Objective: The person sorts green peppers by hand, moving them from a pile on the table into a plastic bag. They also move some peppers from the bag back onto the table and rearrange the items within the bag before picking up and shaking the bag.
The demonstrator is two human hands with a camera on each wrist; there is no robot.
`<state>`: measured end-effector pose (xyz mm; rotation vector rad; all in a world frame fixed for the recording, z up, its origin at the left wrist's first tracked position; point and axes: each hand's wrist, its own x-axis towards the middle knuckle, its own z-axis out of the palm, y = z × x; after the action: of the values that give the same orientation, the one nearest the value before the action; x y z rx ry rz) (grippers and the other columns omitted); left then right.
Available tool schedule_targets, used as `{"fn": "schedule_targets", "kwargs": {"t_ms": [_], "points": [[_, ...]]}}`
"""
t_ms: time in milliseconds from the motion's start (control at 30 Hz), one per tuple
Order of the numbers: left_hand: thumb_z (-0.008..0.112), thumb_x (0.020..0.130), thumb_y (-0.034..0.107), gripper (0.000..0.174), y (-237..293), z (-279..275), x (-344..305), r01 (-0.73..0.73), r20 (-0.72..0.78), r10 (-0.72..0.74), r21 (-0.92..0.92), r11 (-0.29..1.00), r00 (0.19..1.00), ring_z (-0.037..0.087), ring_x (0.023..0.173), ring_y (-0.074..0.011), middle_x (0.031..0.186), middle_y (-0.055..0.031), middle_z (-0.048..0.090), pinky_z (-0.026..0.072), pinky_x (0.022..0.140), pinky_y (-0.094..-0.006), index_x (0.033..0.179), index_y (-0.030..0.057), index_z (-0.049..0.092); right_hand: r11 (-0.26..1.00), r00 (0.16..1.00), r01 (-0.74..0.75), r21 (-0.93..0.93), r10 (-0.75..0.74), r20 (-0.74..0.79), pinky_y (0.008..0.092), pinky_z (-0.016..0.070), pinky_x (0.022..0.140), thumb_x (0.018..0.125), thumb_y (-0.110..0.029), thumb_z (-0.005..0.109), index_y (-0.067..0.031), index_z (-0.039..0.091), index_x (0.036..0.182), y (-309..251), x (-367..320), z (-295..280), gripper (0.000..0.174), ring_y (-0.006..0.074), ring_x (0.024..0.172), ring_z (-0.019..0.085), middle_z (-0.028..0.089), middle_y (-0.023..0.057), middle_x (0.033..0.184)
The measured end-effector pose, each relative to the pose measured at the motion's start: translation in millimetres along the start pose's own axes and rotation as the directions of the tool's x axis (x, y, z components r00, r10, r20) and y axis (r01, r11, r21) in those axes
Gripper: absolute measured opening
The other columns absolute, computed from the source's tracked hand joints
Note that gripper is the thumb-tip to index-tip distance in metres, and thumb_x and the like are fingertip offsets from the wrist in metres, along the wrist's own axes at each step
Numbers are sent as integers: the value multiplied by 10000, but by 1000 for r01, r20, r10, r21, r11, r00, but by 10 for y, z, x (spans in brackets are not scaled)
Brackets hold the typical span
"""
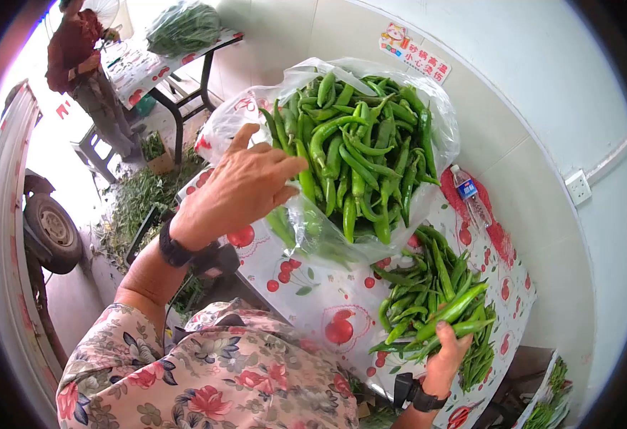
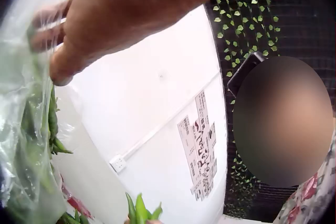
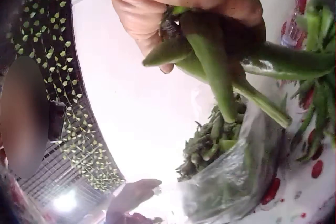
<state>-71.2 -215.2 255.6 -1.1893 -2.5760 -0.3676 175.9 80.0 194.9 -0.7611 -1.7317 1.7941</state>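
A clear plastic bag (image 1: 438,132) filled with long green chili peppers (image 1: 360,154) stands on the table. My left hand (image 1: 238,186) is at the bag's left side, its fingers spread and partly straight; in the left wrist view the hand (image 2: 121,19) overlaps the bag's thin film. With my right hand (image 1: 446,361) I hold several green chili peppers (image 1: 456,306) over a loose pile of peppers (image 1: 417,286). From the right wrist, the fingers curl round the held peppers (image 3: 210,61), which point out in different directions.
The tablecloth (image 1: 295,304) has a cherry print. A water bottle (image 1: 471,193) lies on red netting (image 1: 499,239) by the wall. Red-handled scissors (image 1: 460,415) lie near the front edge. Another person (image 1: 84,71) stands beside a second table (image 1: 138,71); cut greens (image 1: 138,204) cover the floor.
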Motion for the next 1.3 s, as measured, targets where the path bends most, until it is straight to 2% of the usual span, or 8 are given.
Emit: {"fn": "schedule_targets", "kwargs": {"t_ms": [233, 367, 500, 533, 633, 867, 1100, 1300], "points": [[700, 678, 44, 235, -57, -218, -282, -19, -26, 26, 254, 967, 999, 583, 971, -172, 875, -8, 626, 141, 1126, -522, 899, 104, 647, 976, 965, -1, 219, -56, 254, 399, 492, 886, 770, -235, 688, 34, 464, 1238, -438, 467, 750, 584, 252, 938, 602, 573, 137, 1125], [671, 648, 19, 228, -178, -207, -348, -69, -372, 104, 106, 992, 922, 579, 945, -157, 813, 22, 594, 102, 1117, -535, 841, 131, 625, 966, 884, -62, 249, -62, 464, 400, 492, 887, 793, -269, 689, 38, 445, 1278, -635, 793, 1320, 623, 256, 960, 601, 570, 150, 1163], [676, 644, 29, 258, -102, -264, -351, -156, -448, 164, 56, 986, 879, 572, 1010, -168, 950, 12, 596, 171, 1101, -535, 872, 143, 633, 945, 728, -106, 309, -138, 671, 377, 426, 941, 851, -285, 673, 32, 433, 1301, -708, 1159, 2098, 600, 224, 1071, 544, 572, 126, 1190], [680, 643, 35, 262, -75, -321, -358, -182, -438, 189, 57, 982, 879, 568, 1023, -201, 1000, -6, 594, 315, 1033, -512, 881, 131, 627, 934, 736, -74, 349, -185, 651, 381, 411, 955, 850, -275, 680, 25, 425, 1309, -695, 1155, 2271, 605, 212, 1083, 530, 557, 107, 1191], [685, 637, 40, 266, -55, -274, -305, -301, -584, 215, -52, 952, 782, 567, 1022, -236, 1013, -22, 595, 431, 921, -461, 883, 115, 616, 951, 765, -26, 308, -179, 619, 375, 384, 981, 859, -218, 684, 17, 417, 1307, -649, 1042, 2437, 572, 189, 1113, 495, 510, 66, 1182], [655, 711, -25, 206, -76, -162, -259, -337, -618, 145, -206, 919, 773, 603, 981, -318, 1011, -97, 629, 495, 857, -422, 892, 64, 611, 974, 825, -12, 228, -119, 552, 283, 452, 861, 899, -149, 617, -65, 579, 1127, -522, 1036, 2011, 246, 132, 994, 550, 583, 55, 1129], [652, 680, -39, 243, -87, 67, -125, -269, -580, 25, -337, 902, 814, 597, 1003, -273, 1006, -71, 639, 465, 886, -385, 896, 66, 619, 996, 852, -9, 87, -38, 523, 293, 491, 840, 919, -202, 605, -49, 583, 1119, -346, 820, 878, 253, 144, 903, 613, 648, 76, 1026], [648, 775, 77, 138, -173, 352, 96, -256, -541, 85, -248, 935, 837, 578, 1085, -282, 1121, -80, 639, 452, 918, -364, 913, 65, 645, 986, 971, 24, -167, 17, 240, 272, 474, 838, 912, -245, 614, -25, 587, 1111, 29, 389, -73, 298, 121, 875, 591, 642, 50, 980]]}}
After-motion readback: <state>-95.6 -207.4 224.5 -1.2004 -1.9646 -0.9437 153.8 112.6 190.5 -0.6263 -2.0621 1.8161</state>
